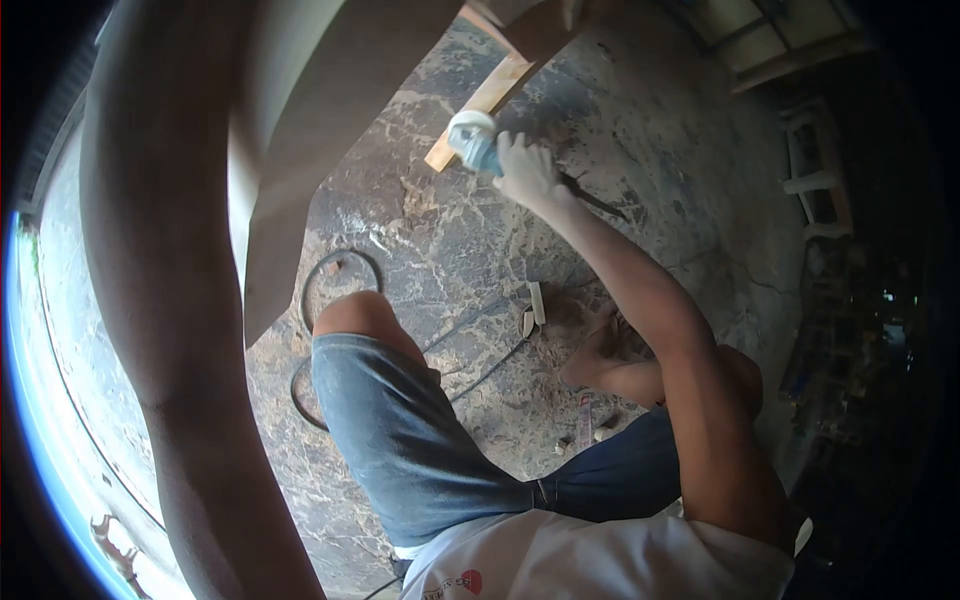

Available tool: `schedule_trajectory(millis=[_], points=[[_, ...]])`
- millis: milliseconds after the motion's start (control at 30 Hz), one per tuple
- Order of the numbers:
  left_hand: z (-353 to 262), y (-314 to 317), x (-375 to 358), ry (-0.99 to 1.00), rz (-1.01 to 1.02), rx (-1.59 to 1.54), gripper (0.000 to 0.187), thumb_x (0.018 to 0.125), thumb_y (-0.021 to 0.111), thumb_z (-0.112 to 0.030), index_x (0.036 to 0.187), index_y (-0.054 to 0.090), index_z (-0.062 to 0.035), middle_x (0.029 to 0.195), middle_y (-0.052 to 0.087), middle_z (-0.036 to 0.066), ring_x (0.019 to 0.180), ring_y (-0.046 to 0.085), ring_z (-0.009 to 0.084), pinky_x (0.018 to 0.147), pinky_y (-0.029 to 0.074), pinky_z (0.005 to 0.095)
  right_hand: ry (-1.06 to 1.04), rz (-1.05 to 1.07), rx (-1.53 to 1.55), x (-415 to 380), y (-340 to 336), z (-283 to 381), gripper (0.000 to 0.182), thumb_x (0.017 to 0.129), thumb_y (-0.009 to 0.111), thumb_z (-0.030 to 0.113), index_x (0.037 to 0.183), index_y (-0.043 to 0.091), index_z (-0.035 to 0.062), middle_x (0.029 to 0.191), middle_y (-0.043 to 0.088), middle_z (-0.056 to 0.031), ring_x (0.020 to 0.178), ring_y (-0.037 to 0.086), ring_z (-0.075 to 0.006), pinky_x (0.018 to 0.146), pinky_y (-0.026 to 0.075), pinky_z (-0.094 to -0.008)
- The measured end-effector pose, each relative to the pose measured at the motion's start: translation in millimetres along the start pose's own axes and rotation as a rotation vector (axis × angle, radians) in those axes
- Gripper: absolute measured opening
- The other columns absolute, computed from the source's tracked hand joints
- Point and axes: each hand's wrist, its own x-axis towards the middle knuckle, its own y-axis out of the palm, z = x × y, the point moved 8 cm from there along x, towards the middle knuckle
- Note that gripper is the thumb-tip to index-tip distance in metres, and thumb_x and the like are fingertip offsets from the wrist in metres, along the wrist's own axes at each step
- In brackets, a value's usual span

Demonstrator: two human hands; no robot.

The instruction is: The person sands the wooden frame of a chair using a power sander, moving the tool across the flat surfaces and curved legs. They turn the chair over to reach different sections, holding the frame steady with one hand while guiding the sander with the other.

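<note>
My right hand (530, 172), pale as if dusty or gloved, is wrapped round a blue-green power tool (480, 150) with a whitish round head. The tool's head is beside a light wooden strip (490, 95), part of a larger wooden piece at the top; whether they touch is unclear. A dark cord or handle trails from behind my hand. A large curved brown wooden part (165, 250) stands close on the left, next to a broad flat wooden panel (320, 130). My left hand is not visible.
A dark cable (340, 252) loops over the stained floor (430, 240) near my knee. Small items (585, 425) lie between my legs. A pale frame (820, 180) stands at the right, with dim clutter below it. Panelled woodwork (770, 40) is at the top right.
</note>
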Motion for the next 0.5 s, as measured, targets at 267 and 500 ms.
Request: schedule_trajectory(millis=[267, 500], points=[[-22.6, 12.9, 79.7, 0.137, -0.096, -0.028, 0.045, 0.106, 0.056, -0.016, 0.147, 0.058, 0.0033, 0.087, 0.072, 0.023, 0.081, 0.072, 0.0425, 0.077, 0.056, 0.0522, -0.059, -0.152, -0.025, -9.8, -2.0, -13.2, 0.074, 0.082, 0.093, 0.03, 0.132, 0.055, -0.0067, 0.117, 0.072, -0.0318, 0.094, 0.08, -0.0414, 0.078, 0.065, -0.0461], [-54.7, 12.0, 115.1, 0.212, -0.12, -0.02, 0.045, 0.105, 0.058, -0.014, 0.145, 0.058, 0.0064, 0.077, 0.072, 0.025, 0.073, 0.073, 0.0444, 0.07, 0.058, 0.0535, 0.108, -0.24, 0.1, 8.2, -66.1, -46.9, 0.065, 0.082, 0.092, 0.027, 0.127, 0.057, -0.004, 0.111, 0.075, -0.0274, 0.092, 0.08, -0.0398, 0.076, 0.064, -0.0471]])
